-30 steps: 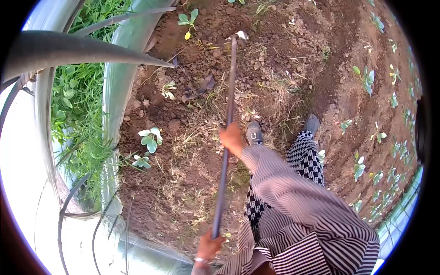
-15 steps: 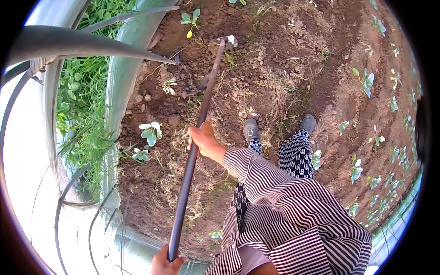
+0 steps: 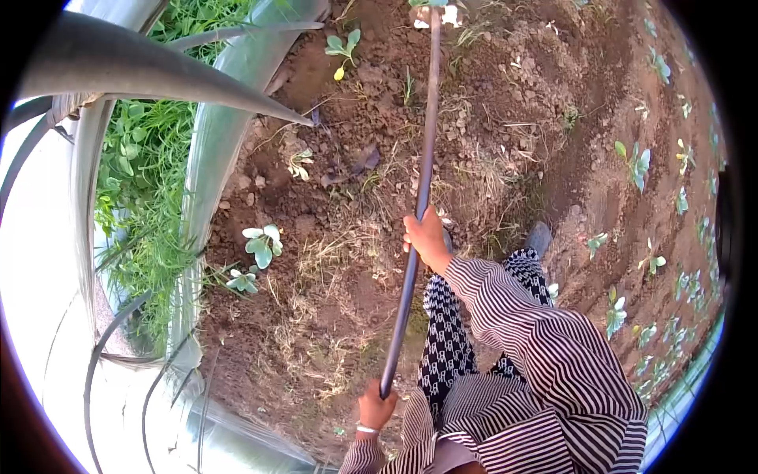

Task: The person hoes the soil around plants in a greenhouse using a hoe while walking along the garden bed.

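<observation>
I see left hand [image 3: 377, 407] grip wrapped round hoe handle [image 3: 427, 150] near butt, right hand [image 3: 427, 237] grip clasped farther up; spacing likely for leverage, reach.

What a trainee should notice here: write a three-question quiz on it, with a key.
1. Choose one. The right sleeve is: A) plain; B) dotted; C) striped.
2. True or false: the right hand grips the long pole at the end nearest the body.
3. Fill in: the pale wristband is on the ____ wrist.

Key: 1. C. 2. False; the left hand grips that end, and the right hand grips farther along. 3. Left.
</observation>
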The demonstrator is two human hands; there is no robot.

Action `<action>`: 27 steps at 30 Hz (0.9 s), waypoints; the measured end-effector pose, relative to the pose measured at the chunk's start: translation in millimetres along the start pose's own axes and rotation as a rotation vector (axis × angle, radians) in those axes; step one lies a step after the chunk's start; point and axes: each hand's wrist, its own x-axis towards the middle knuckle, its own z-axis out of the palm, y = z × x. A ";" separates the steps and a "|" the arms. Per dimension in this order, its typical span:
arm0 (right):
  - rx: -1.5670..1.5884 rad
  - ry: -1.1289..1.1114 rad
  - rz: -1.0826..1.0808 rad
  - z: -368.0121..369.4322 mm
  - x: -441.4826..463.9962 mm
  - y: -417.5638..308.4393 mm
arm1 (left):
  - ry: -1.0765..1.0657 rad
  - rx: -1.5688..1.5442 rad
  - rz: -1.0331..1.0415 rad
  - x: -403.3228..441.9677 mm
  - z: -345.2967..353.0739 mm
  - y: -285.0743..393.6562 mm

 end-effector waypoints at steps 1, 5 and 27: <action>0.020 0.022 0.022 -4.0 5.2 0.8 | 0.002 0.007 -0.020 -2.0 5.0 7.8; -0.091 0.056 0.054 -29.1 22.3 12.3 | -0.032 -0.036 0.012 -11.0 38.6 17.6; -0.626 0.092 -0.145 38.0 163.2 -37.8 | -0.034 -0.446 -0.027 167.0 77.3 107.4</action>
